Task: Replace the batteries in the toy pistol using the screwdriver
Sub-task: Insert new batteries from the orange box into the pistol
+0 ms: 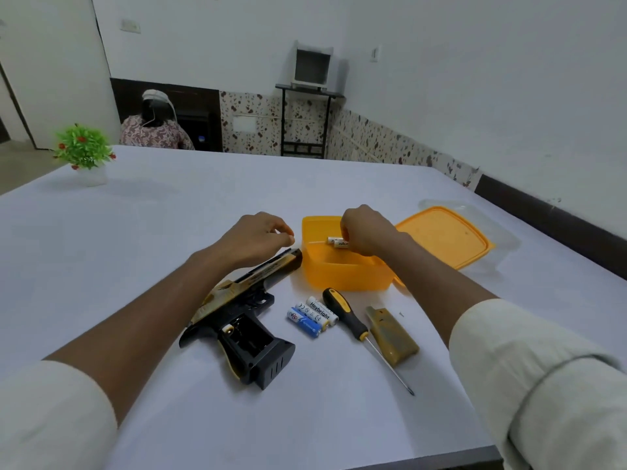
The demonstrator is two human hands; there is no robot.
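The black and gold toy pistol lies on its side, its grip compartment open and showing no batteries. Three batteries lie beside it. To their right lies the black and yellow screwdriver, then the gold battery cover. My right hand reaches into the orange box, fingers closed on white batteries. My left hand hovers over the pistol's barrel, fingers loosely curled and holding nothing.
The orange lid lies right of the box on a clear plastic sheet. A small potted plant stands at the table's far left corner. A person sits beyond the table's far edge.
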